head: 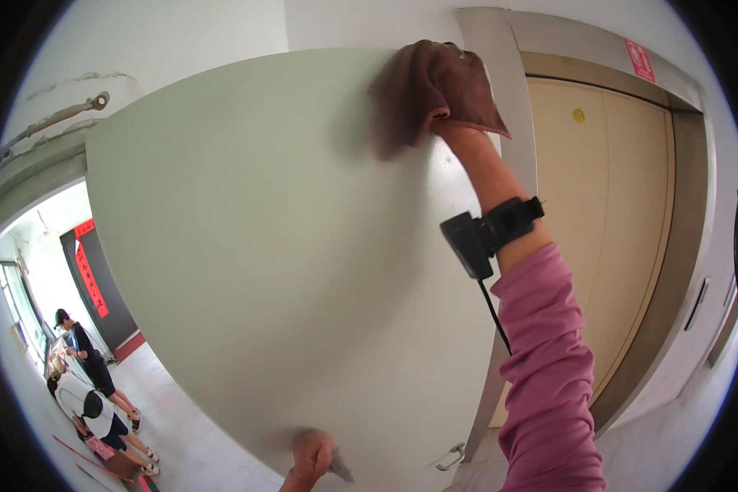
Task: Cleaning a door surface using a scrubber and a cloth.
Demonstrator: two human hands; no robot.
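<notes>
A dark brown cloth (439, 86) is draped over my right hand (458, 136), which holds it flat to the top of a pale green door (270, 215), near the corner by the frame. The cloth is blurred and hides the fingers. A black strapped device (492, 232) with a cable sits on my right forearm, above a pushed-up pink sleeve (547, 369). Low in the view, my left hand (312, 452) is closed in a fist close to the door face. From it sticks a small dark grey item (342, 468) that I cannot make out.
A metal door handle (452, 458) juts out at the lower right. Beige elevator doors (596, 215) stand in a metal frame on the right. A door closer arm (55, 120) hangs at upper left. Beyond the doorway, two people (89, 350) stand by a window.
</notes>
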